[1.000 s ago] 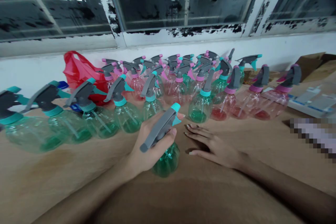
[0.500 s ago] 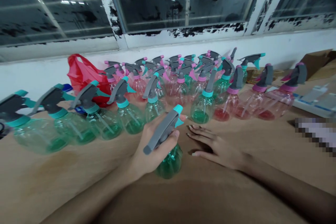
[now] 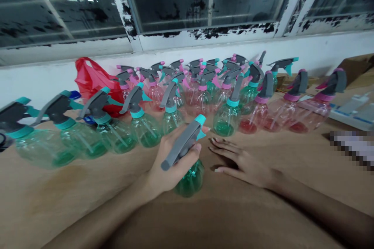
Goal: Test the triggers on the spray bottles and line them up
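- Across the left of the frame, five green bottles point(image 3: 146, 130) with grey heads and teal collars stood in a slanting row on the table point(image 3: 26, 210), a little darker green liquid in the bottoms of most.
- Behind that row, left of centre, sat a red plastic bag point(image 3: 95, 79).
- Near the middle, the left hand point(image 3: 172, 159) was closed about the upper part of a spray bottle point(image 3: 189, 181), thumb in front.
- That bottle was upright just below the centre of the frame, its teal nozzle pointing up and to the right.
- Above it, pink and green bottles point(image 3: 201, 103) crowded together before the white wall point(image 3: 43, 81).
- Right of centre, the right hand point(image 3: 242, 165) lay palm down on the table, fingers loosely extended, grasping nothing visible.
- Beyond its fingertips stood another green bottle point(image 3: 224, 118), then three pink bottles point(image 3: 280, 114) farther right.
- At the right edge was a cardboard box point(image 3: 355, 72).
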The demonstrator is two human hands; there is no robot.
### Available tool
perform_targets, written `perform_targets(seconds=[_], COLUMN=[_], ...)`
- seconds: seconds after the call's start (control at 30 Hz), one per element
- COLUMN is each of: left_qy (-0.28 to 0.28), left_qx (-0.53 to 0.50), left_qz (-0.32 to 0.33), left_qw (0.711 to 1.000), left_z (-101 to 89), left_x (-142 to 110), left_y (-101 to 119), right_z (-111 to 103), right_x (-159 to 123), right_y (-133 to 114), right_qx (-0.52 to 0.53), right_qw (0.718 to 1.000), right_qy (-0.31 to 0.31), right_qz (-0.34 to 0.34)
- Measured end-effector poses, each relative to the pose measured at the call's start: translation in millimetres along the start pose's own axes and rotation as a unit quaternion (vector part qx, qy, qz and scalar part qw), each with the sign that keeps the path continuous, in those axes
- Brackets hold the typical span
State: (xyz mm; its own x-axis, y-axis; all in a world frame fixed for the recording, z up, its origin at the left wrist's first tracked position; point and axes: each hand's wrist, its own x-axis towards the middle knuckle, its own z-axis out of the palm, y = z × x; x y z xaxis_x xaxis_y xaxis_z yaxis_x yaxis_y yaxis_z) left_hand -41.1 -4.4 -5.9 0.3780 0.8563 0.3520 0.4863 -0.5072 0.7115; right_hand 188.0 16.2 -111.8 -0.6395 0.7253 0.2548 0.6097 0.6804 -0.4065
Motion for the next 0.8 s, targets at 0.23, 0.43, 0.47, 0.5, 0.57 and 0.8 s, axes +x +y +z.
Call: perform_targets(seconds=[0.23, 0.43, 0.47, 0.5, 0.57, 0.8], left_qy=[0.018, 0.006, 0.012, 0.015, 0.011, 0.0], left_qx=[0.029, 0.018, 0.019, 0.02, 0.016, 0.004], left_qz=[0.023, 0.04, 0.039, 0.034, 0.018, -0.008], left_qw=[0.999, 0.999, 0.999, 0.999, 1.0, 1.0], left_z=[-4.1, -6.4, -5.8, -5.0, -3.1, 0.2], left_x=[1.3, 1.9, 1.6, 1.2, 0.0, -1.3], left_y=[4.9, 8.5, 7.8, 6.9, 4.6, 0.8], right_z=[0.4, 0.8, 1.0, 1.2, 1.2, -0.9], right_x=[-0.1, -0.4, -0.5, -0.5, -0.5, 1.4], right_y=[0.6, 1.1, 1.3, 1.3, 1.3, 2.5], right_qx=[-0.005, -0.014, -0.01, -0.004, 0.005, 0.023], right_qw=[1.0, 1.0, 1.0, 1.0, 1.0, 1.0], right_qy=[-0.014, -0.015, -0.011, -0.008, -0.005, 0.002], right_qz=[0.011, 0.009, 0.007, 0.005, 0.003, -0.002])
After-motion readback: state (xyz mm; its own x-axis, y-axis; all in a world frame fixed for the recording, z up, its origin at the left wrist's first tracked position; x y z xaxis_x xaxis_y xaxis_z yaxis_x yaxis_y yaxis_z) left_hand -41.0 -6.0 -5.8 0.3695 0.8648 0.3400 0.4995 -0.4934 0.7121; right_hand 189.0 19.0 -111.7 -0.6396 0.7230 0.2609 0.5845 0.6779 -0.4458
